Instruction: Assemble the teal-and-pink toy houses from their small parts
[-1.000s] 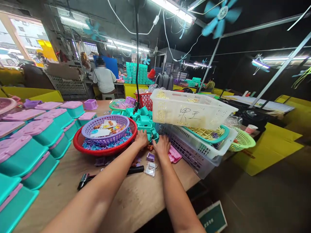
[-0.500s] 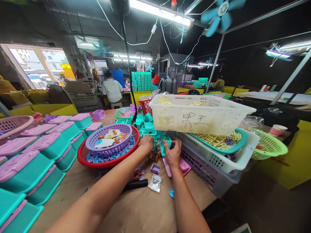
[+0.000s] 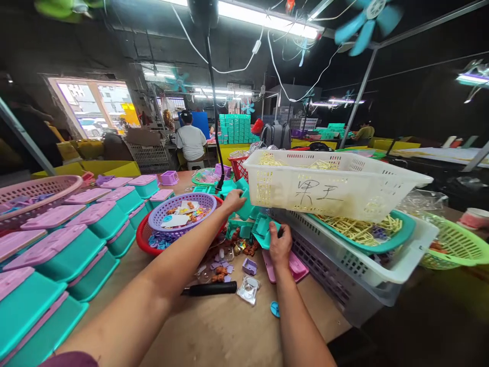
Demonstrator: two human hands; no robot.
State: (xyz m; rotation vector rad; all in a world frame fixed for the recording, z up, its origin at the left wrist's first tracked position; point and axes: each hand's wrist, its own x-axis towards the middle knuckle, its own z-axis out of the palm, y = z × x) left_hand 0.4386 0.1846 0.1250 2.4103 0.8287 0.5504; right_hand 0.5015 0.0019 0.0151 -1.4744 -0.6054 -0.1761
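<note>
My left hand (image 3: pixel 234 200) is closed on the edge of a tilted teal plastic piece (image 3: pixel 246 200) above the pile of teal pieces in the middle of the table. My right hand (image 3: pixel 280 242) grips a small open teal plastic box (image 3: pixel 263 228) between thumb and fingers, right of the pile. Below the hands lie small brown figures (image 3: pixel 250 248), a small purple box (image 3: pixel 249 266) and a clear-wrapped white piece (image 3: pixel 248 289). A pink plastic tray (image 3: pixel 296 267) lies partly behind my right hand.
Teal boxes with pink lids (image 3: pixel 57 250) are stacked at left. A purple basket (image 3: pixel 208 214) sits in a red basket (image 3: pixel 143 237). White crates (image 3: pixel 324 191) are piled at right, beside a green basket (image 3: pixel 458 244). A black handle (image 3: pixel 212 289) lies in front. A person (image 3: pixel 191 140) sits farther back.
My left hand has risen out of the pile with a teal piece. My right hand has tilted its teal box and lowered slightly. The view has swung left.
</note>
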